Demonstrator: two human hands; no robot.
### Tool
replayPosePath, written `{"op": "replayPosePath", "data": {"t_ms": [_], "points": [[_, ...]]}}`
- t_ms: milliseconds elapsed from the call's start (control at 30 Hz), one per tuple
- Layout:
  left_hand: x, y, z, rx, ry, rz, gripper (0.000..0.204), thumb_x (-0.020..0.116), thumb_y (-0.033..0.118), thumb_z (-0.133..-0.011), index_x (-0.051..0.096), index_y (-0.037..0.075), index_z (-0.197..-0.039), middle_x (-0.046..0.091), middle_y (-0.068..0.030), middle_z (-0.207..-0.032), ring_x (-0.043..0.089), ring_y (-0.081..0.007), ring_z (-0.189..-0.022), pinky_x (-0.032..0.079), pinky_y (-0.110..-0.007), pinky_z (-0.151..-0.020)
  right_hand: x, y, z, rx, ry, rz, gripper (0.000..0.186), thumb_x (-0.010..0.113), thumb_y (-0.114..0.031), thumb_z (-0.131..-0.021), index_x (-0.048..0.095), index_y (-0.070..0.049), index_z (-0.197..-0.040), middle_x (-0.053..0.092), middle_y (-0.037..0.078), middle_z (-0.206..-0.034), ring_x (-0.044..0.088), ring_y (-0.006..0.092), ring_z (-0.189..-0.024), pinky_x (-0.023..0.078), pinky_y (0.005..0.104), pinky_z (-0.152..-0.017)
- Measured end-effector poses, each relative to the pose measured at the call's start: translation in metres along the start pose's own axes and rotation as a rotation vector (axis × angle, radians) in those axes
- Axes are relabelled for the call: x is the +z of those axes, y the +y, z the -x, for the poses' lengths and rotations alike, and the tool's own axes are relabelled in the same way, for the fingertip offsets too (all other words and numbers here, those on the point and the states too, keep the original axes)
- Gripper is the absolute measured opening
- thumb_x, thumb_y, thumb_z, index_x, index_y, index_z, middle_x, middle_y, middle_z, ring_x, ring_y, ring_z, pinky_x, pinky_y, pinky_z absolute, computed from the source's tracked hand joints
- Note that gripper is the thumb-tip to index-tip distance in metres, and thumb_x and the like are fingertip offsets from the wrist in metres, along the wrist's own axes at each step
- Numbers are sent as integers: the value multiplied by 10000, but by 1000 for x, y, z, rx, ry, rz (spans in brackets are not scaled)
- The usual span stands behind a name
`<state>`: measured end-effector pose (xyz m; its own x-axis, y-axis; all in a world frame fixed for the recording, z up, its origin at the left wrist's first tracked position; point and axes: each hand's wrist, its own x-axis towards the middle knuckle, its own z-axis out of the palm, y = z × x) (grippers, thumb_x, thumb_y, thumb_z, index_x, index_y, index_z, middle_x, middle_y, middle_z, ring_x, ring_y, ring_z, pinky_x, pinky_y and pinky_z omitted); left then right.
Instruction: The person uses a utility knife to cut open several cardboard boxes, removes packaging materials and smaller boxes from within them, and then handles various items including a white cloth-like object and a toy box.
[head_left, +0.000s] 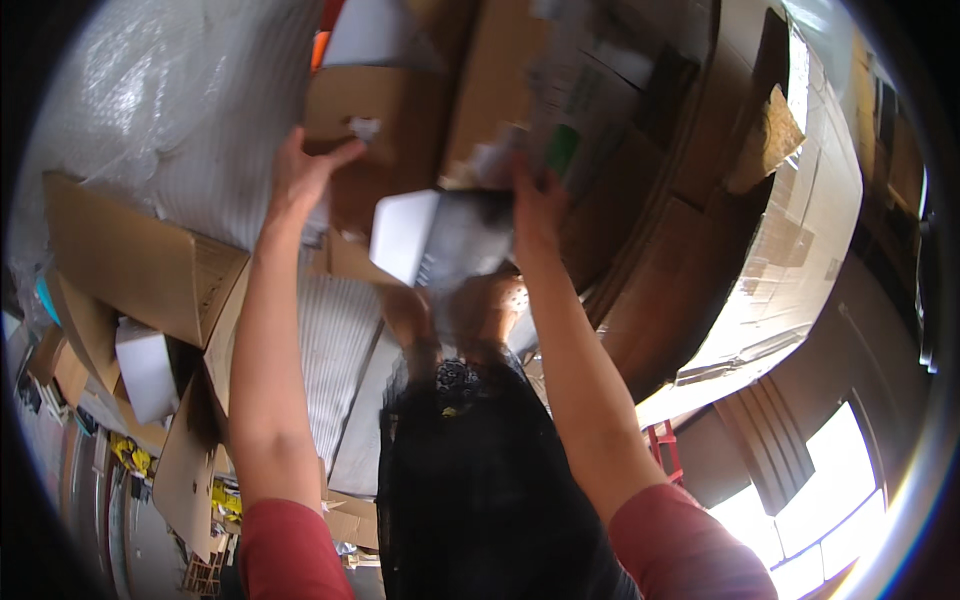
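Observation:
My left hand [302, 175] is raised at the left edge of a brown cardboard box [385, 100], thumb and fingers spread apart; whether it touches the cardboard is unclear. My right hand [535, 205], smeared by motion, grips the right side of a flat white and dark grey package [450, 238] below that box. Some of its fingers are hidden or blurred. Behind it is a small green patch [562, 148] among stacked cardboard. My bare feet and black lacy clothing [480, 480] are below the package.
Crumpled clear plastic and pale foam sheeting [180, 90] lie at the upper left. An open box [120, 250] with a white carton [145, 370] stands at the left. A large curved cardboard stack [760, 280] rises at the right, with bright windows [830, 480] beyond.

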<state>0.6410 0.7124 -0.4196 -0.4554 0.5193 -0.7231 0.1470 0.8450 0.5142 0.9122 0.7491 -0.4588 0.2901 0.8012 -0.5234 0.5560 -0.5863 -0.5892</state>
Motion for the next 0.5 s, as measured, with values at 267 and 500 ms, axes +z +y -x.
{"op": "replayPosePath", "data": {"t_ms": [267,500], "points": [[26,-54,-43,57,46,136,558,767,262,-674,523,-16,-1093,603,-173,-1050,582,-270,-969,456,-339,-829,-8,4,-45,-186,227,189,464,609,-328,-803,551,5,-1121,603,209,-1052,577,349,-973,432,405,-817],[19,-45,-39,68,15,91,547,702,249,-734,484,-35,-1148,573,-168,-1098,543,-254,-1012,415,-328,-872,-16,30,-114,-16,347,413,427,534,-331,-857,552,20,-1101,556,238,-1131,557,329,-1051,451,386,-862]]}}
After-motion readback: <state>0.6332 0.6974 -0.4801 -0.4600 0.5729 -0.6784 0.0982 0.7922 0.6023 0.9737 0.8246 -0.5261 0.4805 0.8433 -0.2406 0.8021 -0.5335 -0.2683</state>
